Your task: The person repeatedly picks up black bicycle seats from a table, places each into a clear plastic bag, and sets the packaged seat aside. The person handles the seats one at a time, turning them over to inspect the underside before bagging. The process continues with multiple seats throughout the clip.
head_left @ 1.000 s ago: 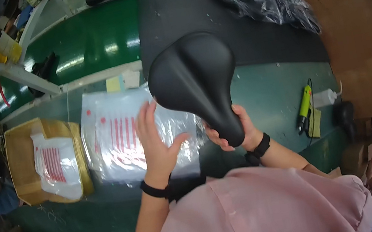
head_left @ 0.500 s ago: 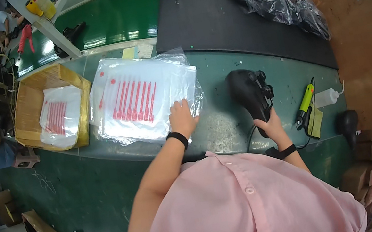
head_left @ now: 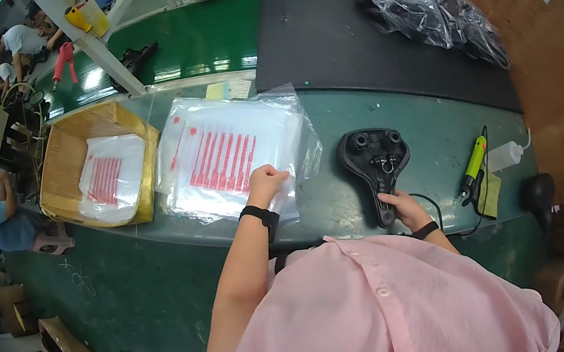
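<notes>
A worker in a pink shirt [head_left: 363, 304] holds a black saddle [head_left: 375, 160] underside up over the near part of a green surface [head_left: 335, 201], the right hand [head_left: 407, 207] closed around its narrow nose, thumb on top; whether the saddle rests on the surface or is slightly lifted cannot be told. The left hand [head_left: 267, 184], fingers curled in, lies at the near right part of a stack of clear bags [head_left: 215, 131] with red print; whether it pinches the plastic is unclear. Left of the stack, a yellow box [head_left: 155, 164] holds smaller bags [head_left: 106, 181], also printed in red. Paper slips [head_left: 229, 90] lie at the stack's far edge. Beyond the saddle, a black mat [head_left: 348, 34] carries dark items in clear plastic [head_left: 429, 6] at its far right. To the right of the saddle, a lime-green tool [head_left: 474, 157] lies near a cloth [head_left: 492, 194] and a white bottle [head_left: 505, 155], with a black cord [head_left: 436, 204] looping beside the right hand. At far left, a person in blue [head_left: 5, 222] sits with hands raised.
</notes>
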A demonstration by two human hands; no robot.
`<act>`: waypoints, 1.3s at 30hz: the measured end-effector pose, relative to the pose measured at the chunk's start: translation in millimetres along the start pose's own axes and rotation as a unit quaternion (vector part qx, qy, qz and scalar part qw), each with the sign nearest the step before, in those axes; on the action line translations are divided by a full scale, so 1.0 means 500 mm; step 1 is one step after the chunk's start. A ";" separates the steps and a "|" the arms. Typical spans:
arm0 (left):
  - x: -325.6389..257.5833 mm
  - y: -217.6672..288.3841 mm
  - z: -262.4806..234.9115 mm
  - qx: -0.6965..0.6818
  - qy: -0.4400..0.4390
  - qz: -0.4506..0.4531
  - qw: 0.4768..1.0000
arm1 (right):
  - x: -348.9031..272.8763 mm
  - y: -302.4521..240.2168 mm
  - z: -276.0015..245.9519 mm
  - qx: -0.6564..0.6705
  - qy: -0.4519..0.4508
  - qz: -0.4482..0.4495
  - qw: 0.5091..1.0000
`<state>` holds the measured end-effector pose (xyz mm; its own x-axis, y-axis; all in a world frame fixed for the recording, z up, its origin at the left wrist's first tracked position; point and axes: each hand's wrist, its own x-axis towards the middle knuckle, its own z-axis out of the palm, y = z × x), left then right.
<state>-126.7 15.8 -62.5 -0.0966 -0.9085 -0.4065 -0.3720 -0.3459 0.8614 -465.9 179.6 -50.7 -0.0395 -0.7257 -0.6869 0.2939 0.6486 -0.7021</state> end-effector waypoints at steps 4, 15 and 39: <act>0.013 -0.024 -0.014 -0.103 0.007 -0.004 0.995 | -0.010 -0.019 0.014 -0.070 0.022 0.009 0.997; 0.050 -0.060 -0.011 0.065 0.093 0.058 0.992 | 0.019 0.053 -0.007 0.144 -0.025 -0.076 0.986; 0.036 0.049 -0.172 -0.040 -0.117 0.116 0.986 | 0.137 -0.137 0.526 0.189 -0.212 -0.090 0.955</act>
<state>-58.0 -29.2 -22.5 -0.3837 -0.8897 -0.2475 -0.2429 -0.1614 0.9565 -237.8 25.0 -0.4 0.2451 -0.8970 -0.3679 0.6456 0.4341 -0.6283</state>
